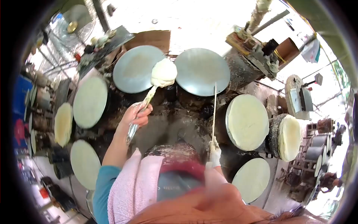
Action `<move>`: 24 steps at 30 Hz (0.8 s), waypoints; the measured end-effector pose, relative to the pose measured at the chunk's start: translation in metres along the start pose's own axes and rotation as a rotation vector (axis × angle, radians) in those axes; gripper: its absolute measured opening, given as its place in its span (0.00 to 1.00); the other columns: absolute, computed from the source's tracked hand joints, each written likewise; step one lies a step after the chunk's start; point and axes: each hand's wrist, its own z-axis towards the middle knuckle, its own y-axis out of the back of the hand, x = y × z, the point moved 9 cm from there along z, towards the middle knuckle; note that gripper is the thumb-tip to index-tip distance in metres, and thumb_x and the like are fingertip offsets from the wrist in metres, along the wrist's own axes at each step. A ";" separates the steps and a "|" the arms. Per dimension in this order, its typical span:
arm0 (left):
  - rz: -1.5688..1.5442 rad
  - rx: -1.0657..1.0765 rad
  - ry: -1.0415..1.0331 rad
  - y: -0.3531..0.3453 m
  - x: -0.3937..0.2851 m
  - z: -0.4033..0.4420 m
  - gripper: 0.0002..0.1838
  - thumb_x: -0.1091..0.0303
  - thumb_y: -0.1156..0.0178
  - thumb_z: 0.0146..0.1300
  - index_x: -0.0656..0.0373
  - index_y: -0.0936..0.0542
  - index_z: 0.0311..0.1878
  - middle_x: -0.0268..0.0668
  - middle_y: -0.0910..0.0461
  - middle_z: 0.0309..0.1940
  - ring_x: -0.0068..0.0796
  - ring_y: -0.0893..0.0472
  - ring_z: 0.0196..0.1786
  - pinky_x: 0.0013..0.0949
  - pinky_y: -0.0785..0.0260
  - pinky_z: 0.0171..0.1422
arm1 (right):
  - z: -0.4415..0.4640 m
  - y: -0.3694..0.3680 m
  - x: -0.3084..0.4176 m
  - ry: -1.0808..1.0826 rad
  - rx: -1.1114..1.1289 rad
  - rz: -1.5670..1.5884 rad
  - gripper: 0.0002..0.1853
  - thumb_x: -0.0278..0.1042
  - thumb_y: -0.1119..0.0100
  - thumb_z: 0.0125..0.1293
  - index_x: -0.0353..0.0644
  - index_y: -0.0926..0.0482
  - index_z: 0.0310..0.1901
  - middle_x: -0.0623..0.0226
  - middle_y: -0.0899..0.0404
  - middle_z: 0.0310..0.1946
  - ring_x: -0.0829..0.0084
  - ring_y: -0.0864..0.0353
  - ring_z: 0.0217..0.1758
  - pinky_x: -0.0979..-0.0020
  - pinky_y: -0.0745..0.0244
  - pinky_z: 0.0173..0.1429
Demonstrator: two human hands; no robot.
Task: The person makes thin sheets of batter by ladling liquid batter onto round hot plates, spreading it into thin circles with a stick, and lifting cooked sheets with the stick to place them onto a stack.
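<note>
My left hand point(138, 115) is wrapped round the batter-smeared handle of a scoop point(149, 96). A thick, pale lump of batter point(164, 72) covers the scoop's far end, so its shape is hidden. That lump hangs between two bare grey round griddles, over the inner edge of the left griddle point(136, 72) and close to the right griddle point(202, 71). In my right hand point(214, 154), which looks whitened with batter, a long thin stick point(214, 112) points forward. Its tip lies over the front edge of the right griddle.
Batter-covered round griddles stand on my right point(247, 122) and left point(90, 102), with others nearer me point(252, 180), point(85, 164). A stack of pale flat rounds point(289, 138) sits at far right. Cluttered ledges point(257, 52) flank the back, and a person point(330, 182) is far right.
</note>
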 end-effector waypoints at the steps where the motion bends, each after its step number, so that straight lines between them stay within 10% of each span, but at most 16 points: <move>1: 0.038 0.020 0.013 -0.014 -0.012 0.036 0.18 0.55 0.56 0.75 0.63 0.28 0.41 0.22 0.42 0.15 0.12 0.45 0.07 0.25 0.51 0.13 | 0.012 -0.004 0.018 -0.008 -0.031 0.024 0.23 0.28 0.45 0.70 0.43 0.30 0.66 0.81 0.24 0.36 0.91 0.31 0.29 0.87 0.34 0.31; 12: 0.283 -0.045 0.088 -0.070 0.020 0.372 0.14 0.67 0.60 0.73 0.67 0.29 0.35 0.29 0.37 0.17 0.19 0.40 0.14 0.27 0.48 0.18 | 0.154 -0.089 0.170 0.445 -0.265 -0.322 0.26 0.33 0.45 0.70 0.31 0.36 0.66 0.58 0.36 0.69 0.74 0.34 0.70 0.77 0.40 0.69; 16: 0.496 -0.109 -0.028 -0.039 0.060 0.440 0.13 0.66 0.50 0.66 0.66 0.27 0.30 0.34 0.30 0.17 0.26 0.31 0.16 0.33 0.39 0.20 | 0.179 -0.105 0.149 0.151 -0.496 -1.076 0.23 0.55 0.52 0.70 0.59 0.28 0.62 0.52 0.21 0.27 0.48 0.20 0.31 0.52 0.26 0.36; 17: 0.626 -0.160 -0.036 -0.034 0.053 0.441 0.13 0.65 0.49 0.64 0.66 0.27 0.30 0.37 0.29 0.17 0.28 0.29 0.17 0.34 0.37 0.22 | 0.177 -0.109 0.144 0.102 -0.513 -1.095 0.25 0.54 0.52 0.70 0.56 0.31 0.64 0.50 0.19 0.30 0.47 0.20 0.32 0.52 0.25 0.36; 21: 1.192 -0.222 -0.304 0.012 0.018 0.447 0.15 0.63 0.44 0.60 0.69 0.26 0.37 0.52 0.23 0.23 0.45 0.20 0.26 0.43 0.29 0.33 | 0.192 -0.139 0.129 0.359 -0.459 -0.597 0.26 0.45 0.48 0.71 0.49 0.34 0.67 0.63 0.18 0.31 0.65 0.20 0.28 0.61 0.25 0.34; 24: 1.330 -0.235 -0.484 0.046 -0.009 0.448 0.17 0.63 0.43 0.61 0.69 0.26 0.44 0.56 0.22 0.27 0.54 0.20 0.31 0.45 0.29 0.36 | 0.205 -0.187 0.128 -0.178 -0.350 -0.074 0.21 0.43 0.41 0.68 0.40 0.25 0.58 0.79 0.24 0.27 0.83 0.29 0.27 0.78 0.32 0.33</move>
